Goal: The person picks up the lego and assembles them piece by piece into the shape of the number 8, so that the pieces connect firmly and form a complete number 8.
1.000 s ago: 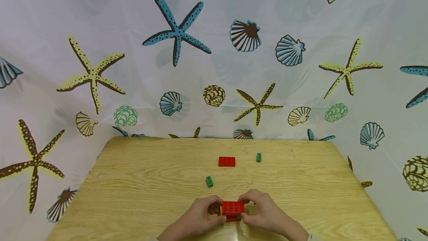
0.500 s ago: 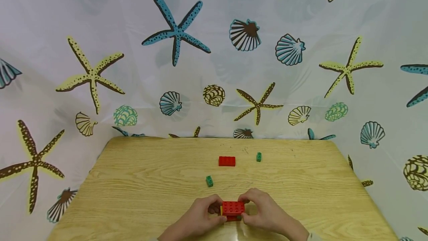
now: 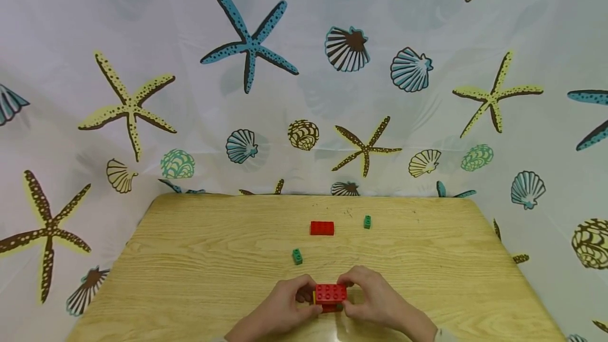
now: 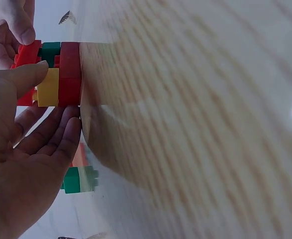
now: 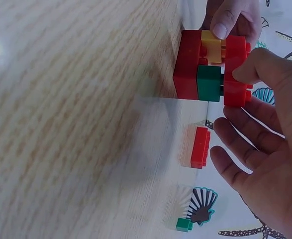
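A small stack of toy bricks stands on the table near its front edge. At its base is a red brick [image 5: 186, 74], bearing a yellow brick [image 4: 48, 89] at the left end and a green brick [image 5: 209, 83] at the right. Over these lies an upper red brick [image 3: 331, 293], studs up; a narrow gap with studs shows beneath it in the right wrist view. My left hand [image 3: 286, 305] holds the stack's left end, thumb on the near side by the yellow brick. The upper red brick's right end is pinched by my right hand [image 3: 375, 300].
Farther back on the table [image 3: 199, 257] lie a loose red brick [image 3: 322, 228] and a small green brick [image 3: 367, 221]. Another small green brick [image 3: 297, 256] lies nearer the stack, to its left. A shell-and-starfish curtain [image 3: 304, 88] encloses the table's back and sides.
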The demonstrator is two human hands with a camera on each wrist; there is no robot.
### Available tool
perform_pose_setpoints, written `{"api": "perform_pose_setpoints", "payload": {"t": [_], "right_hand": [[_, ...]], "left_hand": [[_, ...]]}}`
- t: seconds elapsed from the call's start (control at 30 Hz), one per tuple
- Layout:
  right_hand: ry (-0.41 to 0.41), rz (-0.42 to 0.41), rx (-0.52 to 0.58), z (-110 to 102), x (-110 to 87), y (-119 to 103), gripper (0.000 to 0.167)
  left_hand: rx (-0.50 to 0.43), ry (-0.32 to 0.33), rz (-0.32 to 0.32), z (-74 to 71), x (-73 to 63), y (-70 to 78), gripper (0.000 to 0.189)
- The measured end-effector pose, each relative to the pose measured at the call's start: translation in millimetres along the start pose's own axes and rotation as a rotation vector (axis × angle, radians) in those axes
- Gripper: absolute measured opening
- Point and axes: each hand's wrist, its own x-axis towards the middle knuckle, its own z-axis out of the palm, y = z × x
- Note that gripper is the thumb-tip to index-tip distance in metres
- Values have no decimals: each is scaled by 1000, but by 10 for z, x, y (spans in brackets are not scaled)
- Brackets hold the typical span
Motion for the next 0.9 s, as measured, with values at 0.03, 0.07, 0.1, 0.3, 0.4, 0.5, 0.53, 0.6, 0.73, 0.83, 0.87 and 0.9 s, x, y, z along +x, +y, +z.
{"api": "perform_pose_setpoints", "payload": {"t": [0.03, 0.07, 0.1, 0.3, 0.4, 0.5, 0.53, 0.6, 0.73, 0.83, 0.87, 0.9], "right_hand": [[2, -4, -3, 1, 4, 0, 30], [4, -6, -7, 1, 8, 0, 31], [5, -8, -12, 2, 12, 0, 31], [-3, -13, -39, 6, 37, -10, 29], [-6, -12, -38, 4, 45, -15, 28], [-3, -2, -22, 2, 40, -12, 27], [-1, -1, -18, 3, 43, -12, 27], [3, -2, -9, 4, 49, -11, 27], [-15, 7, 0, -5, 64, -7, 26], [-44, 19, -6, -24, 74, -9, 25], [-53, 24, -11, -32, 77, -11, 25], [-59, 25, -16, -39, 80, -14, 24]], "left_hand": [[1, 0, -6, -1, 2, 3, 25], [2, 0, -6, -1, 3, 3, 25], [0, 0, -6, -2, 4, 5, 25], [-16, -1, 3, -8, -3, 11, 24], [-23, 0, 9, -6, -5, 5, 25], [-22, 3, 23, 2, 5, -9, 25], [-22, 4, 29, -2, 6, -13, 25], [-14, 6, 42, -10, 9, -17, 25], [-4, 6, 49, -20, 3, -13, 26], [-7, 5, 34, -17, -4, 0, 27], [-6, 6, 29, -15, -3, 5, 27], [-6, 7, 25, -13, -4, 11, 27]]}}
